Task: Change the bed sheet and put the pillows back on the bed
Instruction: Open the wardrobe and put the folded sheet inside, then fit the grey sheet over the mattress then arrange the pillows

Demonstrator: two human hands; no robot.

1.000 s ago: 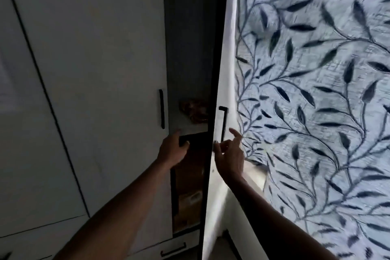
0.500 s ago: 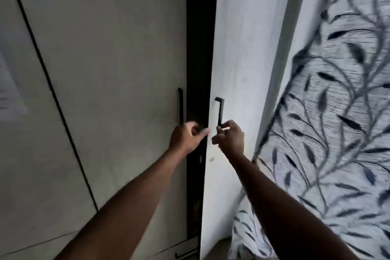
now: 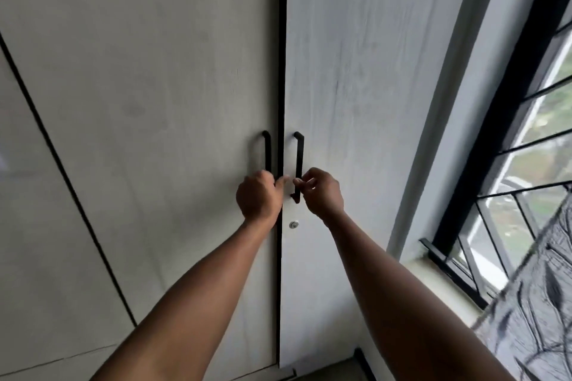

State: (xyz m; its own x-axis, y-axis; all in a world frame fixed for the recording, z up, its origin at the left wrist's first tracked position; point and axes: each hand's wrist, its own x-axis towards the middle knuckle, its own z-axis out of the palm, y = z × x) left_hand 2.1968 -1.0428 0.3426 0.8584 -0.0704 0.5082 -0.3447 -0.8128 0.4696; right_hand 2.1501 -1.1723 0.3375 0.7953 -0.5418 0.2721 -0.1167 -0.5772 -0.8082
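Fingers of the left hand (image 3: 258,198) curl round the lower end of the left black metal bar handle (image 3: 266,148), with the thumb stretched toward the door gap. The right hand (image 3: 322,192) has its fingertips (image 3: 305,181) bent in and pinching the lower part of the right black metal bar handle (image 3: 298,153). Both handles stand upright, long axes vertical, rising above the fingers. Between the two sets of fingers runs a narrow dark seam (image 3: 281,71) where the pale grey left wardrobe door (image 3: 154,102) and the pale grey right wardrobe door (image 3: 356,71) meet, their edges almost touching. Just below the right fingers sits a small round silver lock (image 3: 294,224). Well to the right of the fingers stands a black-framed barred window (image 3: 526,164) over a pale sill (image 3: 433,272). Grey cloth with a dark leaf print (image 3: 541,303) hangs near the sill; whether it is bedding cannot be told.
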